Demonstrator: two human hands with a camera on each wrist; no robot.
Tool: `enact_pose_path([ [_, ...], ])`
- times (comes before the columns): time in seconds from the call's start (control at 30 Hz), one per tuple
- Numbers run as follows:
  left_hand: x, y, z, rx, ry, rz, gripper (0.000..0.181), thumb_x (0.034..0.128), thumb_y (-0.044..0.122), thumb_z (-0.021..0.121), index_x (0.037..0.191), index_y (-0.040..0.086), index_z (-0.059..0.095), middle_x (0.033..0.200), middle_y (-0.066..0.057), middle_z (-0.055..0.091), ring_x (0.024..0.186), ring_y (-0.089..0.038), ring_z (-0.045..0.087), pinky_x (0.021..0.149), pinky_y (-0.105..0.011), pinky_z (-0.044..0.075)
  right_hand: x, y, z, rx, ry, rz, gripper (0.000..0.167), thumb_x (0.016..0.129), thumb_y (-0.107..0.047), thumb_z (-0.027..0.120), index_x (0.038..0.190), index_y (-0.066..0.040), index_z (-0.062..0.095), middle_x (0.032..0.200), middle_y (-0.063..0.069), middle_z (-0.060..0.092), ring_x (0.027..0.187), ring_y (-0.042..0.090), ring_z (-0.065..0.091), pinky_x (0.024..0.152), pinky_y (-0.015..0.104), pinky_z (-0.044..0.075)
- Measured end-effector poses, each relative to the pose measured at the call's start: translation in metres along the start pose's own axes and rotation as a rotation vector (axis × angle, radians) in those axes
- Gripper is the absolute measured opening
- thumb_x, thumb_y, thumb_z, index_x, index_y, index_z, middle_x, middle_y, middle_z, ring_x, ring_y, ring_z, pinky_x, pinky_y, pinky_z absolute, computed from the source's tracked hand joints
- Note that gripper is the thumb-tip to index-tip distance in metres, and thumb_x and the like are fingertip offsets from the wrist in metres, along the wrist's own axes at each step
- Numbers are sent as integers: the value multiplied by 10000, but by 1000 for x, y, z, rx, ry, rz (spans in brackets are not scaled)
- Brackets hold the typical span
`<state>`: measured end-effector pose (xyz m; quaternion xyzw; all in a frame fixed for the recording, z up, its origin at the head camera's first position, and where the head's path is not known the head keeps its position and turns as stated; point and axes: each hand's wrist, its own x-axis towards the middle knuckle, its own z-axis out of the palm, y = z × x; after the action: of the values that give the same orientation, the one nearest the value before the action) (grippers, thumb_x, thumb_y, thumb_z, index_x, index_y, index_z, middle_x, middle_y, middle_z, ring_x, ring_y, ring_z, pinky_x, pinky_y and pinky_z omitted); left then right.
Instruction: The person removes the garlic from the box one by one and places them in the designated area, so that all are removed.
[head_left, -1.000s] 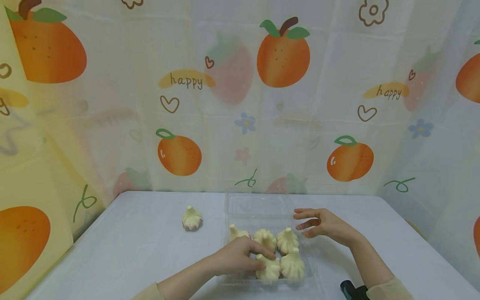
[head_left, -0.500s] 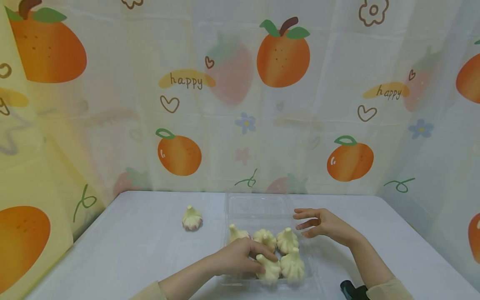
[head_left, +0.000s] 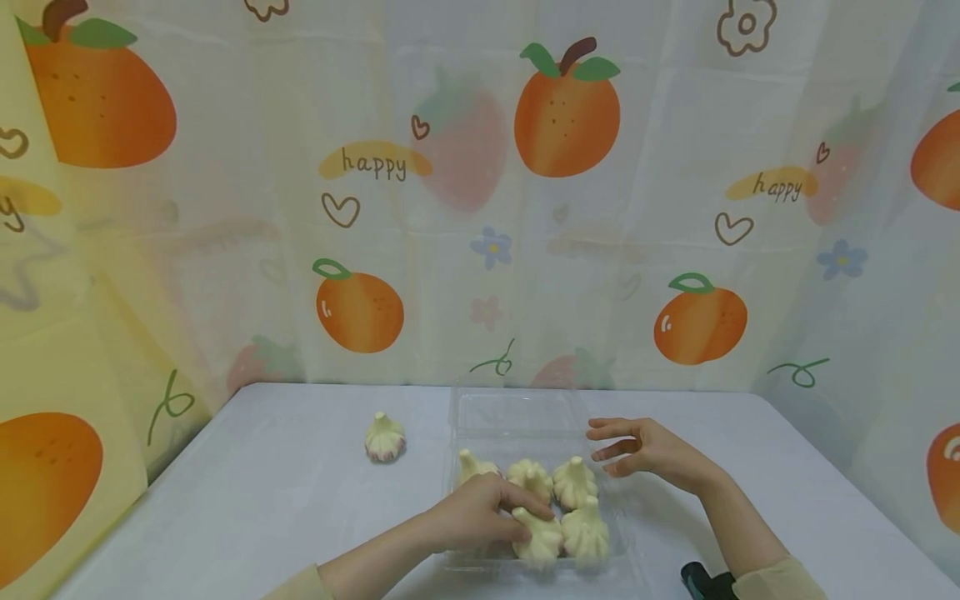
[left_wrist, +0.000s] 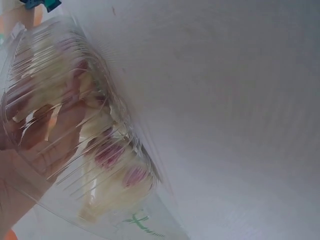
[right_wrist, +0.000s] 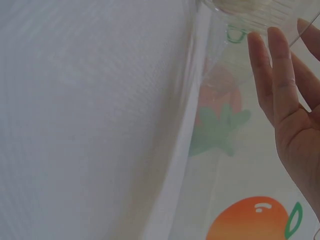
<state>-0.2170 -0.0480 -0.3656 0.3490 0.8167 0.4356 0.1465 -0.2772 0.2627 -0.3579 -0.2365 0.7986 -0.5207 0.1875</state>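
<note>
A clear plastic clamshell box [head_left: 517,410] lies with its lid back on the white table, holding several pale garlic bulbs [head_left: 575,483]. Reaching into it from the left, my left hand [head_left: 476,510] grips the near left garlic bulb [head_left: 538,537] between thumb and fingers. Through the box's ribbed wall [left_wrist: 75,190], the left wrist view shows that hand and a purple-streaked bulb [left_wrist: 120,175]. My right hand [head_left: 654,452] hovers by the box's right side, fingers spread and holding nothing. In the right wrist view, its fingers [right_wrist: 282,75] are near the box's edge.
Left of the box, one more garlic bulb [head_left: 385,437] stands alone on the white tabletop [head_left: 300,467]. A black object [head_left: 705,579] shows beside the right sleeve. A curtain [head_left: 480,317] printed with fruit hangs behind the table.
The left hand's fingers shift very slightly at the bulb; otherwise both hands and all the bulbs keep their places.
</note>
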Motion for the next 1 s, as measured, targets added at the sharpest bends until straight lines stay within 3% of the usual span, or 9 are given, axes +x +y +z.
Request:
enact_pose_path([
  [0.1, 0, 0, 0, 10, 17, -5, 301, 820, 58, 727, 1093, 177, 772, 1177, 14, 745, 687, 18, 576, 1079, -331, 443, 0, 0, 0, -1, -5, -10, 626, 873, -96, 685, 1413, 109, 444, 1604, 319, 180, 1248, 352, 598, 920, 301, 572],
  [0.13, 0, -1, 1, 13, 23, -7, 303, 819, 58, 729, 1093, 181, 772, 1172, 21, 746, 624, 21, 520, 1082, -323, 423, 0, 0, 0, 1, -2, -5, 627, 871, -98, 688, 1414, 104, 447, 1606, 313, 183, 1247, 348, 598, 919, 299, 571],
  [0.2, 0, -2, 1, -6, 29, -8, 307, 818, 42, 725, 1093, 170, 772, 1173, 8, 745, 530, -6, 420, 964, -261, 477, 0, 0, 0, -2, 1, -1, 628, 869, -100, 690, 1414, 100, 450, 1607, 307, 188, 1244, 343, 601, 916, 295, 569],
  [0.27, 0, -2, 1, -41, 31, -7, 307, 818, 24, 720, 1095, 147, 769, 1184, -23, 740, 515, -5, 414, 819, -202, 517, 1, 0, 1, -7, 3, 4, 629, 867, -103, 691, 1415, 95, 453, 1608, 303, 192, 1238, 331, 605, 913, 289, 567],
  [0.33, 0, -2, 1, -91, 31, -5, 302, 822, 2, 708, 1097, 114, 765, 1193, -67, 735, 538, 1, 439, 617, -139, 463, 1, 0, 1, -11, 5, 8, 627, 867, -106, 692, 1414, 91, 457, 1608, 299, 198, 1233, 317, 611, 912, 284, 566],
  [0.4, -1, -1, 0, -138, 29, -6, 301, 829, -12, 692, 1105, 89, 757, 1142, -128, 744, 500, -12, 391, 544, -133, 441, 1, 0, 0, -15, 1, 4, 625, 871, -110, 689, 1413, 96, 455, 1604, 308, 197, 1231, 313, 615, 915, 285, 567],
  [0.6, -4, 3, -6, -198, 45, 1, 293, 856, -4, 652, 1132, 51, 732, 1159, -168, 725, 623, -1, 484, 643, -144, 514, 2, 0, 0, -28, 0, 15, 630, 875, -121, 691, 1418, 88, 452, 1606, 302, 200, 1220, 261, 627, 918, 284, 565],
  [0.77, -7, 6, -15, -186, 106, -7, 266, 878, 57, 653, 1132, 89, 724, 1259, -111, 696, 965, -23, 632, 733, -188, 564, 2, 1, 0, -34, 3, 15, 630, 873, -117, 689, 1418, 90, 451, 1605, 303, 203, 1223, 270, 626, 914, 277, 563],
  [1.0, -14, 11, -31, -190, 190, -8, 195, 897, 70, 650, 1084, 104, 697, 1306, -122, 673, 1036, -245, 685, 710, -293, 582, 2, 1, 0, -38, 2, 11, 624, 869, -100, 687, 1416, 89, 456, 1606, 301, 203, 1245, 352, 600, 906, 269, 560],
])
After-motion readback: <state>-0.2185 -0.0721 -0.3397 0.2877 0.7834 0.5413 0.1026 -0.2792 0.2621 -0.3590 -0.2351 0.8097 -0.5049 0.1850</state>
